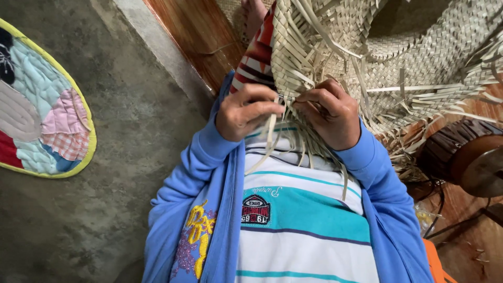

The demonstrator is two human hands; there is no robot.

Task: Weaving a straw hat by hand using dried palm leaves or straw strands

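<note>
A large woven mat of pale straw strips [408, 57] lies across my lap and spreads up and to the right, with loose strip ends hanging from its edge. My left hand [245, 111] and my right hand [330, 111] meet at that edge, both pinching thin loose straw strips [272, 137] close to my chest. The fingertips of both hands touch at the weave. Blue sleeves cover my arms, over a striped white and teal shirt.
A patchwork oval floor mat with a yellow border [42, 110] lies on the grey concrete floor at the left. A dark brown round wooden stool [466, 154] stands at the right on reddish wooden boards. Loose straw scraps lie beside it.
</note>
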